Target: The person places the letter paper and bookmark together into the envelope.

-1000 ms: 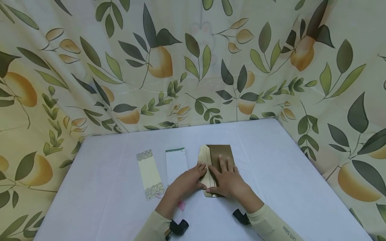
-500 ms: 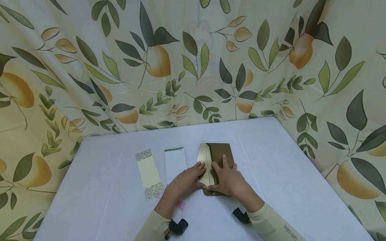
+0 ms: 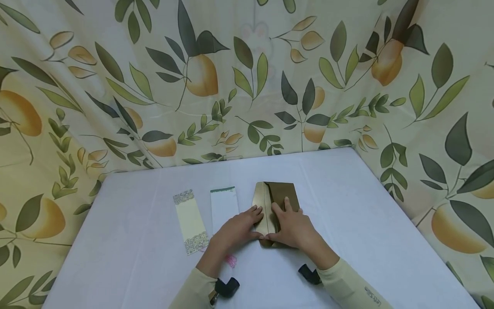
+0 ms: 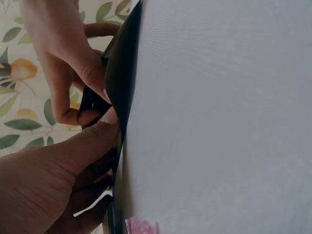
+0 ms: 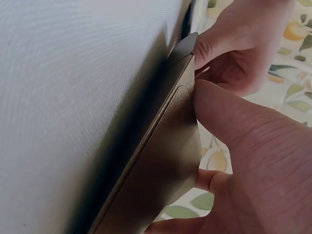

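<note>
A gold envelope (image 3: 284,189) lies on the white-covered table, its pale flap (image 3: 261,193) unfolded toward the left. My left hand (image 3: 240,225) rests on the flap with extended fingers, the thumb pointing along the near edge. My right hand (image 3: 291,227) holds the envelope's body, thumb at the near edge and bent index finger by the mouth. A dark gap shows at that mouth, beside the fold. In the right wrist view the envelope's panel (image 5: 161,170) bulges under the right thumb (image 5: 219,105). Both thumbs almost meet at the near edge.
Left of the envelope lies a white card (image 3: 224,208) with a green top edge, partly hidden by the left forearm. A cream card (image 3: 190,221) with patterned ends lies farther left. Something pink (image 3: 230,260) shows beside the left wrist. A fruit-patterned curtain (image 3: 254,86) hangs behind the table.
My right hand's spread fingers have drawn in on the envelope, and the gap at its mouth has widened. The left hand stays on the flap.
</note>
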The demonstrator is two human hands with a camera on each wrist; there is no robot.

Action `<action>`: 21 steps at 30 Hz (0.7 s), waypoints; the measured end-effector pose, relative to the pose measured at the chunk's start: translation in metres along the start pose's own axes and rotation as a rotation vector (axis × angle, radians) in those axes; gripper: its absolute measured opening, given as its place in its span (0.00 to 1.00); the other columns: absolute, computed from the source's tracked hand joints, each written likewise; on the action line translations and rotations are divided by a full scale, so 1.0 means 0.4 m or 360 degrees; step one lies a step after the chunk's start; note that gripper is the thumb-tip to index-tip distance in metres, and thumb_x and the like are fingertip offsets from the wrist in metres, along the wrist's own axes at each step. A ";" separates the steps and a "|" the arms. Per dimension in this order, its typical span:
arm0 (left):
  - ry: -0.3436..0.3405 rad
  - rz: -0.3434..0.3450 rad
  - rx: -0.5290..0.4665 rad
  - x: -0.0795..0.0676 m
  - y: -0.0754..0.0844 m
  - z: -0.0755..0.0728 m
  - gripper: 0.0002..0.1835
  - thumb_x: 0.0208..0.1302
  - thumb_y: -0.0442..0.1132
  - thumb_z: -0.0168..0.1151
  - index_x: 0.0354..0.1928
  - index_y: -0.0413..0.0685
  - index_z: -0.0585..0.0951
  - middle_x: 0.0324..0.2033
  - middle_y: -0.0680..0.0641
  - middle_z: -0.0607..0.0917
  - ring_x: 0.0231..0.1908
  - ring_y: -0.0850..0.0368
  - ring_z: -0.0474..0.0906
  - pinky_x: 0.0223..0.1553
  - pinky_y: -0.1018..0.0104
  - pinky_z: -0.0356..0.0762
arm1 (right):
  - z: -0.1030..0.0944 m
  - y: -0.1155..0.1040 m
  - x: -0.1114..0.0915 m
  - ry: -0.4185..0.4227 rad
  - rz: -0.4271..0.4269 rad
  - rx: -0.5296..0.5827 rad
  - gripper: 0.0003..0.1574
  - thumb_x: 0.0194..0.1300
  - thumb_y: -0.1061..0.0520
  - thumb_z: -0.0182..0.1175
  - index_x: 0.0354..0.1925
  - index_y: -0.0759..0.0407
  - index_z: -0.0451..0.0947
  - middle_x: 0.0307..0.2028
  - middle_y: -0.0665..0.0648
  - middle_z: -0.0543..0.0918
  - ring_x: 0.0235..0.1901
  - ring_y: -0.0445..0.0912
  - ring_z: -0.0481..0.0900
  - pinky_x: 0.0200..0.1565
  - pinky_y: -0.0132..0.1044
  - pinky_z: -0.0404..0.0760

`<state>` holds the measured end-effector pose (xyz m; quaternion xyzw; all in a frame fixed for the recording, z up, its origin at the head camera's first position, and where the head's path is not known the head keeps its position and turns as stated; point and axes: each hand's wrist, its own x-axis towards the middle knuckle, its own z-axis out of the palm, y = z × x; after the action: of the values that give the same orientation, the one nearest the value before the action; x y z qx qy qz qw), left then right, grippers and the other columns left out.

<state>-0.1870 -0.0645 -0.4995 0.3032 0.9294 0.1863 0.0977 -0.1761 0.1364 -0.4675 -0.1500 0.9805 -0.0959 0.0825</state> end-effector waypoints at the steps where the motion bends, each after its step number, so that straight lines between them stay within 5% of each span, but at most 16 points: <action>1: 0.0002 -0.0004 0.0011 0.001 0.000 -0.001 0.37 0.67 0.53 0.71 0.73 0.43 0.74 0.75 0.46 0.67 0.76 0.51 0.58 0.68 0.54 0.67 | 0.001 0.001 0.001 0.0002 0.0000 0.0002 0.53 0.52 0.31 0.77 0.64 0.54 0.68 0.71 0.81 0.61 0.47 0.77 0.77 0.30 0.59 0.81; 21: 0.0026 0.0135 0.0211 -0.004 0.002 -0.033 0.30 0.69 0.52 0.70 0.66 0.41 0.80 0.71 0.42 0.72 0.74 0.48 0.63 0.69 0.59 0.64 | 0.003 -0.001 0.002 -0.0016 0.0009 0.0006 0.51 0.53 0.31 0.76 0.64 0.52 0.67 0.72 0.81 0.59 0.52 0.84 0.74 0.29 0.60 0.81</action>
<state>-0.1892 -0.0687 -0.4871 0.3467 0.9267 0.1309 0.0618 -0.1765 0.1356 -0.4685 -0.1475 0.9804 -0.0969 0.0880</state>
